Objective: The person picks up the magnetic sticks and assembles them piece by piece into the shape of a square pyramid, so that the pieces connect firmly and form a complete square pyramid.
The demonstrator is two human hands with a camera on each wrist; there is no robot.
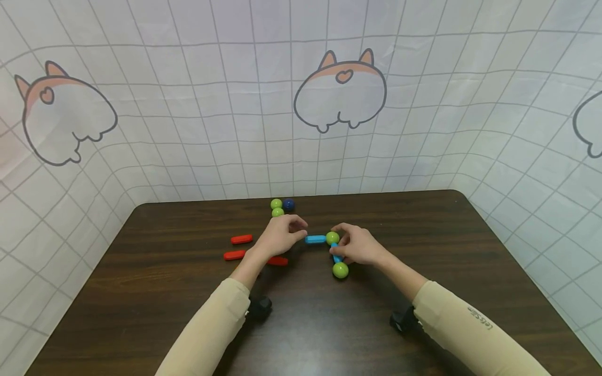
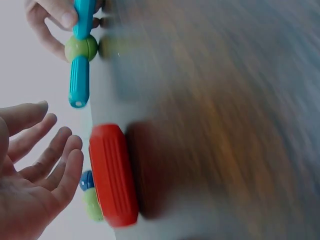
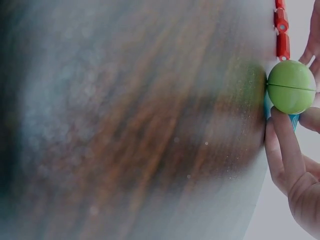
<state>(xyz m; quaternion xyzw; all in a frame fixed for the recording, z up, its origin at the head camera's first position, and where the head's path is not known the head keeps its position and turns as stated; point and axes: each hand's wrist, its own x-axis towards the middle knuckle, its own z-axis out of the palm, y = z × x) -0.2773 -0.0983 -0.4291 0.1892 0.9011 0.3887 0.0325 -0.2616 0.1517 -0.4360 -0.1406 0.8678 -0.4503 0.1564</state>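
- While the gripped blue rod (image 1: 336,253) is pinched between the thumb and fingers of the right hand (image 1: 359,245), its far end is set against the corner green ball (image 1: 332,238) and its near end against the front green ball (image 1: 340,270), right of the middle of the dark table (image 1: 320,324).
- From the corner green ball, the outer blue rod (image 1: 315,239) is pointed toward the left hand (image 1: 280,234).
- Nothing is held by the left hand; its fingers are loosely bent, and in the left wrist view a gap is seen between them and the outer blue rod.
- Around the left forearm, three red rods (image 1: 242,239) are scattered; two are seen on its left and one on its right, the latter partly covered by the arm.
- Behind the left hand, two rear green balls (image 1: 276,204) are placed beside a dark blue ball (image 1: 289,204); the nearer green one is partly blocked by the hand.
- In the right wrist view, much of the gripped blue rod is hidden by the front green ball and the fingers.
- Black devices (image 1: 260,307) are worn at both wrists, below pale sleeves (image 1: 207,326).
- Beyond the table, a white gridded cloth (image 1: 235,104) is hung, printed with animal outlines (image 1: 340,96).
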